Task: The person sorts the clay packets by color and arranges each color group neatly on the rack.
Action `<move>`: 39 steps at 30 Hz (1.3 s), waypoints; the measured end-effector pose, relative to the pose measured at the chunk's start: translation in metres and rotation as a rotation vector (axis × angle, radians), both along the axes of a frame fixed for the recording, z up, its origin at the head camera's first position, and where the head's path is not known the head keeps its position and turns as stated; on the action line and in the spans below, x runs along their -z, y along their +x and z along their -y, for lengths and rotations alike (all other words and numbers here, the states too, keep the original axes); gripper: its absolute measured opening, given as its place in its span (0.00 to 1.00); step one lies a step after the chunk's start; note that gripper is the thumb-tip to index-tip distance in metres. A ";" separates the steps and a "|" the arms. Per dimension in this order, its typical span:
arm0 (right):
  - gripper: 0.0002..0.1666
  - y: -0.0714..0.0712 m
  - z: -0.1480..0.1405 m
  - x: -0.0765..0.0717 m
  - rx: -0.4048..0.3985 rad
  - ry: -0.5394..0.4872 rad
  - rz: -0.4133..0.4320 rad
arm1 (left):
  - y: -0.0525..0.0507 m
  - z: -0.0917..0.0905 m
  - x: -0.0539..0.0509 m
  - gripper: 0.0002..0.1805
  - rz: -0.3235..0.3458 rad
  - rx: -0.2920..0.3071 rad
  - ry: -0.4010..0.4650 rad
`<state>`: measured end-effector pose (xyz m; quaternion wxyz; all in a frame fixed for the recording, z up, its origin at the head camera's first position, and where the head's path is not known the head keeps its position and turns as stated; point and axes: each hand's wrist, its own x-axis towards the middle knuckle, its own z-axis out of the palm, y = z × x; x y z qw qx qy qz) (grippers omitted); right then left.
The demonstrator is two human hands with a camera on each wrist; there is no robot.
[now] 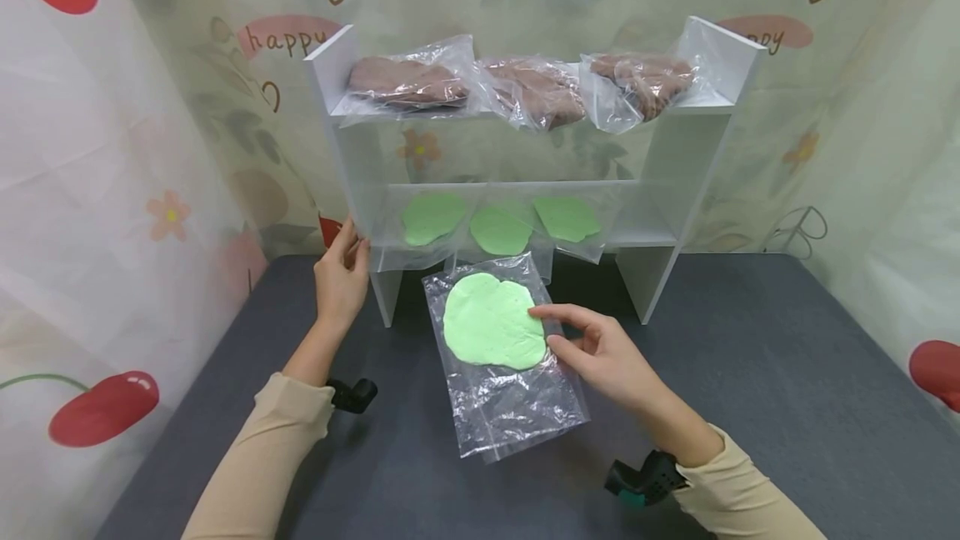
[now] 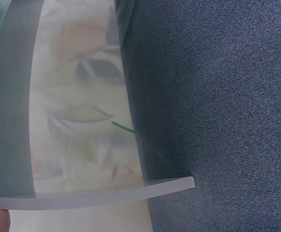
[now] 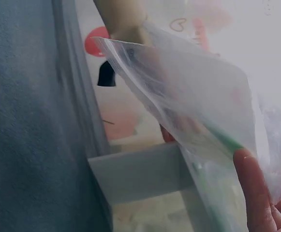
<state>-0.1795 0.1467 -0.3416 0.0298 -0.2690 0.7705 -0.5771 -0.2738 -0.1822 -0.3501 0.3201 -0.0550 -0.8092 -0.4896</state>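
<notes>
My right hand pinches the right edge of a clear plastic bag. Inside lies a flat, uneven light green piece, perhaps dough or clay. The bag is held up in front of the white shelf; in the right wrist view the thumb lies against the plastic. At the shelf's left side, my left hand touches the outer side panel with fairly straight fingers. Only its fingertips show in the left wrist view, beside the panel.
On the middle board, three clear bags with green pieces overhang the front edge. Three bagged brown pieces lie on the top board. A dark table carries the shelf, and printed curtains surround it.
</notes>
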 end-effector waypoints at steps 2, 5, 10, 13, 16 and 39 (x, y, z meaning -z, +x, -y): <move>0.21 -0.001 -0.004 -0.003 0.027 -0.003 -0.006 | 0.000 0.000 0.000 0.27 -0.003 0.001 0.002; 0.21 -0.001 -0.009 -0.006 0.068 -0.013 -0.008 | 0.000 0.000 0.000 0.27 -0.004 0.001 0.007; 0.21 -0.002 -0.016 -0.011 0.123 -0.051 -0.008 | 0.000 -0.001 0.000 0.27 -0.002 0.007 0.014; 0.21 -0.002 -0.019 -0.014 0.140 -0.084 -0.021 | 0.000 -0.001 -0.001 0.27 0.001 0.009 0.016; 0.21 -0.003 -0.023 -0.017 0.149 -0.133 -0.030 | 0.000 -0.001 -0.001 0.27 0.005 0.008 0.015; 0.29 -0.022 -0.049 -0.030 0.276 -0.428 -0.023 | 0.000 -0.001 0.001 0.27 -0.016 -0.005 0.003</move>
